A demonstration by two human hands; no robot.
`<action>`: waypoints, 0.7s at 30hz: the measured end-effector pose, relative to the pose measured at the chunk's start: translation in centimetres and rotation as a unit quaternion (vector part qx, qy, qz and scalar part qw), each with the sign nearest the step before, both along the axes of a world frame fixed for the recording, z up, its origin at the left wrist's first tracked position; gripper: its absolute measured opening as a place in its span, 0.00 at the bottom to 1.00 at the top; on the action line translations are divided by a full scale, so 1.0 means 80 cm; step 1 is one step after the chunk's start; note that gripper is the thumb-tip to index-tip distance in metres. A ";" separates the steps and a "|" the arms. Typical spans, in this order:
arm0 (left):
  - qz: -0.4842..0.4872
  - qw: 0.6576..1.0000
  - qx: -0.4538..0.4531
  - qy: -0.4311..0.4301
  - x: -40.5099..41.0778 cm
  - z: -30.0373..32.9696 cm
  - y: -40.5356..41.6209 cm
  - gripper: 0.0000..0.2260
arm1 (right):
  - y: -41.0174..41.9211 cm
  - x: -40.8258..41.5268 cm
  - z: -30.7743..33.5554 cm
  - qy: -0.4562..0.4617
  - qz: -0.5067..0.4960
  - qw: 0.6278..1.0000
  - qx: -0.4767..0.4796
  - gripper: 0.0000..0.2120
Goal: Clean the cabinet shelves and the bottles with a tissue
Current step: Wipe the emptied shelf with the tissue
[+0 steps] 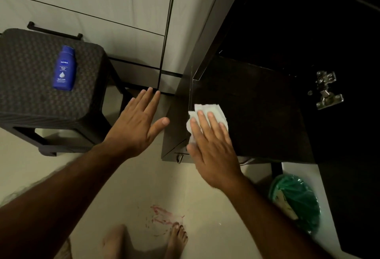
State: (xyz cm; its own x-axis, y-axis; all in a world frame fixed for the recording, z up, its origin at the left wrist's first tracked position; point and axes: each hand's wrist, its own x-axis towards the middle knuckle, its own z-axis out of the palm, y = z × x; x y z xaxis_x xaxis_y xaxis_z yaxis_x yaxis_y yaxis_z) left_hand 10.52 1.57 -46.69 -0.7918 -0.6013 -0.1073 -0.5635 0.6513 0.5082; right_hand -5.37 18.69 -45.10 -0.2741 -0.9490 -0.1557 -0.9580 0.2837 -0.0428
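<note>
A white tissue (207,119) is pressed flat on a dark cabinet shelf (257,115), close to the shelf's front left corner. It is held down by the right hand (213,147), whose fingers are spread and nearly straight, palm down; nothing is gripped, the tissue is only pinned under the fingertips. The step in hand is judged to be the wiping of this shelf. For it to be done well, even pressure is best kept through the flat fingers, the tissue is best drawn in overlapping strokes toward the front edge, and the corner by the side panel (where dust tends to collect) should be covered too.

The left hand (139,123) is seen open and empty, fingers extended, hovering over the pale floor just left of the cabinet. It touches nothing.

Further left, 1 blue lotion bottle (64,68) is laid on its back on a dark woven stool (24,98), well apart from the shelf. A metal hinge (327,90) is visible deeper inside the cabinet, and a green-lined bin (296,201) stands below to the right.
</note>
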 end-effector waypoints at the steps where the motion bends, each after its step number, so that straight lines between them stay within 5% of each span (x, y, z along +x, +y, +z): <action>1: 0.001 1.000 0.001 0.003 0.002 0.001 -0.001 0.38 | 0.016 0.002 -0.002 0.012 -0.017 1.000 -0.002 0.29; 10: 0.004 1.000 0.004 0.004 0.017 -0.003 -0.010 0.42 | -0.076 -0.016 -0.007 -0.010 -0.187 0.982 -0.015 0.30; 21: -0.003 1.000 0.008 0.003 -0.007 0.002 -0.014 0.39 | -0.124 -0.021 0.005 -0.010 -0.040 0.999 0.009 0.28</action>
